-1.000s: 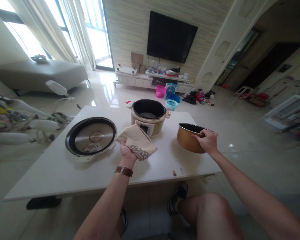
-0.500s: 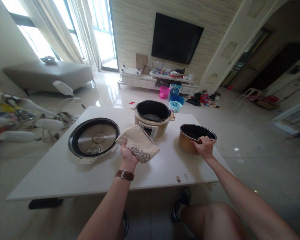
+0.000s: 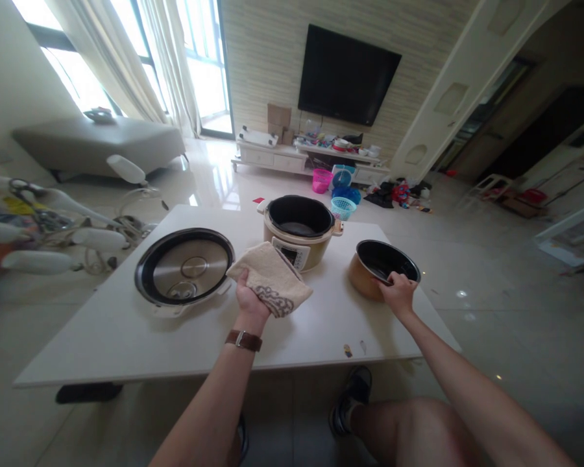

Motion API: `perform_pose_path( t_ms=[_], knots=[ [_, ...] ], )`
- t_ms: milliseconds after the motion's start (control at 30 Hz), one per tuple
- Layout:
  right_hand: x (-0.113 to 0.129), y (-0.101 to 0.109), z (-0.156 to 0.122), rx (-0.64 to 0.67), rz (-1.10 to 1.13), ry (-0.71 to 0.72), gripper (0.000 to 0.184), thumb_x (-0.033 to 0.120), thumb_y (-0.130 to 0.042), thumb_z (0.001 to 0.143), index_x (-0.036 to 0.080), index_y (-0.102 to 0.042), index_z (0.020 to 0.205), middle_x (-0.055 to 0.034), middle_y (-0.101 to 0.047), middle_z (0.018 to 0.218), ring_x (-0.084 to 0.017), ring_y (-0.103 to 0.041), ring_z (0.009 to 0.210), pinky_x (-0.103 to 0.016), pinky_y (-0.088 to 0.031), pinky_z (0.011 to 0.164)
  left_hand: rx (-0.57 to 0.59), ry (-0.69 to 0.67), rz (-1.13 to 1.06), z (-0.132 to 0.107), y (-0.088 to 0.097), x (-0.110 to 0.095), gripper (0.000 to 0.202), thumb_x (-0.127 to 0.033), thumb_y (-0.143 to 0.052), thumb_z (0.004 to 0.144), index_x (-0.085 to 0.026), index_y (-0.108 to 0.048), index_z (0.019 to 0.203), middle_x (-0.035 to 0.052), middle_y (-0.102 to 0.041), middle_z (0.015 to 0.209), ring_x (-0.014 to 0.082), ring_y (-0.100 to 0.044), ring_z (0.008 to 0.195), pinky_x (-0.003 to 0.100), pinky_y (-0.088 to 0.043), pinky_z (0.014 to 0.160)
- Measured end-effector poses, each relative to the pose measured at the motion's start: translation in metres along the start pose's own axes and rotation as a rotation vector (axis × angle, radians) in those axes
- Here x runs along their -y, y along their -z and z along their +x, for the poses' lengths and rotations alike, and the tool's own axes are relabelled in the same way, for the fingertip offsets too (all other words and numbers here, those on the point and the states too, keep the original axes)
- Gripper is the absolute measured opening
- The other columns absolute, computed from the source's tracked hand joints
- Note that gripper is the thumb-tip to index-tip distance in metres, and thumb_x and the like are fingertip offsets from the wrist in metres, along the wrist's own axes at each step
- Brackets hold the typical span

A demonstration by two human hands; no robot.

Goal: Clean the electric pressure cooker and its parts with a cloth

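My left hand (image 3: pixel 252 299) grips a folded beige cloth (image 3: pixel 272 275) with a brown scroll pattern, held above the table in front of the cooker. My right hand (image 3: pixel 400 292) pinches the near rim of the inner pot (image 3: pixel 363 275), which is copper-coloured outside and dark inside. This pot tilts a little at the table's right side. Behind the cloth stands the electric pressure cooker body (image 3: pixel 311 237), uncovered, its dark inside showing and its control panel partly hidden by the cloth. To the left the cooker lid (image 3: pixel 185 267) lies with its metal underside up.
The white table (image 3: pixel 175 347) bears all of these, with two small scraps (image 3: pixel 348 350) near its front edge. Beyond it are a pink basket (image 3: pixel 322 181), a light blue basket (image 3: pixel 343 207) and a TV cabinet (image 3: pixel 260 157). A blurred white-armed lamp (image 3: pixel 100 239) stands at left.
The inner pot has tipped slightly, its rim tilting under my right hand. My left hand keeps the cloth in nearly the same place.
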State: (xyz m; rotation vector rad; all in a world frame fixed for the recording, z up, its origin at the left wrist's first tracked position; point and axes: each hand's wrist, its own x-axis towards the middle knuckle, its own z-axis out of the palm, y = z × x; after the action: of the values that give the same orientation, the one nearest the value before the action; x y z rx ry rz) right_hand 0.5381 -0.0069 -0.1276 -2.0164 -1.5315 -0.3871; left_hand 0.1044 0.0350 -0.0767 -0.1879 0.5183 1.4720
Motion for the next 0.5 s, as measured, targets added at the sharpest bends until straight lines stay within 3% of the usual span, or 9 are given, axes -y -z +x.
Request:
perform_pose_path(
  t_ms=[100,300,400,500],
  knots=[
    [0.0,0.001,-0.012,0.045,0.007,-0.037,0.043,0.059,-0.065,0.085,0.028,-0.041,0.068,-0.0044,-0.056,0.068,-0.03,-0.057,0.085,-0.042,-0.03,0.085,-0.062,-0.016,0.011,-0.002,-0.001,-0.001,0.048,-0.039,-0.055,0.103,-0.015,-0.075,0.139,0.0167,-0.082,0.126,0.0324,-0.074,0.13,0.053,-0.055,0.118],
    [0.008,0.01,-0.015,0.151,-0.048,-0.029,0.037,0.056,-0.065,0.084,0.027,-0.044,0.074,-0.0062,-0.061,0.078,-0.031,-0.056,0.091,-0.04,-0.029,0.081,-0.034,-0.038,-0.021,-0.006,-0.005,-0.009,0.047,-0.041,-0.055,0.104,-0.017,-0.076,0.138,0.0159,-0.082,0.128,0.031,-0.074,0.131,0.052,-0.053,0.121],
    [0.037,0.021,-0.004,0.168,-0.045,0.088,0.033,0.056,-0.067,0.084,0.025,-0.056,0.09,-0.0103,-0.07,0.101,-0.033,-0.058,0.105,-0.041,-0.032,0.085,-0.029,-0.1,-0.037,-0.005,-0.007,-0.017,0.046,-0.04,-0.053,0.104,-0.017,-0.075,0.138,0.0153,-0.081,0.13,0.0291,-0.073,0.133,0.05,-0.05,0.123],
    [0.09,0.031,0.015,0.181,0.056,0.251,0.038,0.048,-0.07,0.086,0.023,-0.062,0.113,-0.0151,-0.072,0.126,-0.036,-0.059,0.123,-0.045,-0.036,0.096,-0.027,-0.164,-0.052,-0.004,-0.01,-0.026,0.046,-0.041,-0.053,0.105,-0.019,-0.075,0.138,0.0142,-0.08,0.132,0.028,-0.071,0.135,0.05,-0.048,0.125]
  ],
)
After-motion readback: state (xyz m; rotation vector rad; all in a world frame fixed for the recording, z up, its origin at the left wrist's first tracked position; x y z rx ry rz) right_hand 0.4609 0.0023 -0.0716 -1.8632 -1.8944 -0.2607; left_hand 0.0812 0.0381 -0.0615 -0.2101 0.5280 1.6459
